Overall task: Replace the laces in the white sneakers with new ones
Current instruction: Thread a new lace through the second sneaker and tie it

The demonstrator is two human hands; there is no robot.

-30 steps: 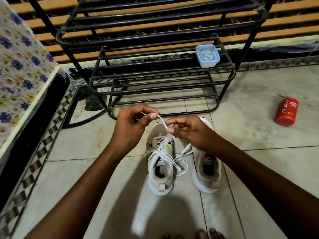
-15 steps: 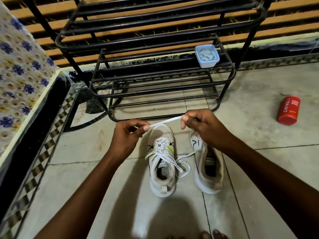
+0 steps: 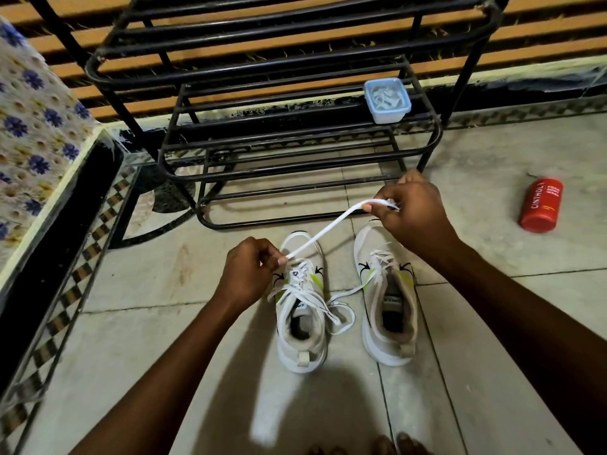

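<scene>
Two white sneakers stand side by side on the tiled floor, toes away from me. The left sneaker [image 3: 301, 310] has loose white laces spilling over its side. The right sneaker [image 3: 387, 300] shows laces only near its toe end. A flat white lace [image 3: 325, 230] stretches taut between my hands above the shoes. My left hand [image 3: 249, 272] pinches its lower end over the left sneaker's toe. My right hand [image 3: 412, 211] grips the other end, bunched, higher up and over the right sneaker's toe.
A black metal shoe rack [image 3: 295, 126] stands just beyond the shoes, with a small lidded plastic box [image 3: 387, 99] on its shelf. A red bottle [image 3: 541, 205] lies on the floor at right. A floral-covered ledge [image 3: 36, 136] runs along the left. My toes [image 3: 387, 445] show at the bottom.
My hands have moved apart: the right hand went up and right, the left dropped slightly, and the lace between them now spans much longer and taut.
</scene>
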